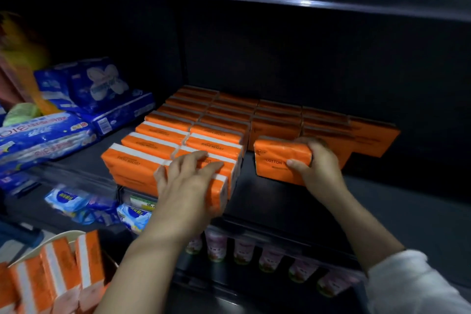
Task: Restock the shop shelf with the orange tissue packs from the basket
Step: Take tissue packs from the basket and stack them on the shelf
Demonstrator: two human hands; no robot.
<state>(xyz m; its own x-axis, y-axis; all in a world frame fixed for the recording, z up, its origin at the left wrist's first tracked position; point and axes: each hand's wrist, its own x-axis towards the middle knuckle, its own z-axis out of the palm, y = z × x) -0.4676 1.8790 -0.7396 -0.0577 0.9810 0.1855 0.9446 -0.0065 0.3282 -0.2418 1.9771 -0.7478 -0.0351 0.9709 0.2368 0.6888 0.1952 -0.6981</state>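
In the head view, the left hand (190, 176) lay flat on the front of the stocked rows (178, 120). Its fingers (201, 158) were straight and slightly spread, pressing the top of the nearest packs, with the palm against their front edge. The right hand (316, 160) gripped a single tissue pack (277, 158). The thumb pressed its front face and the other fingers curled over its top edge. This pack stood on its long edge on the shelf (280, 201), just in front of the shorter rows behind the right fingers and just right of the left fingertips.

Two long rows reached from the back wall to the left fingers, so that side looked full. The rows behind the right fingers stopped short, with bare shelf in front of them. Below and left of the left wrist, the basket (63, 236) held several more orange packs (51, 270). I judged the restocking to be well past halfway, with the right-hand rows left to fill.

Blue packs (102, 89) lay well left of the left fingers.
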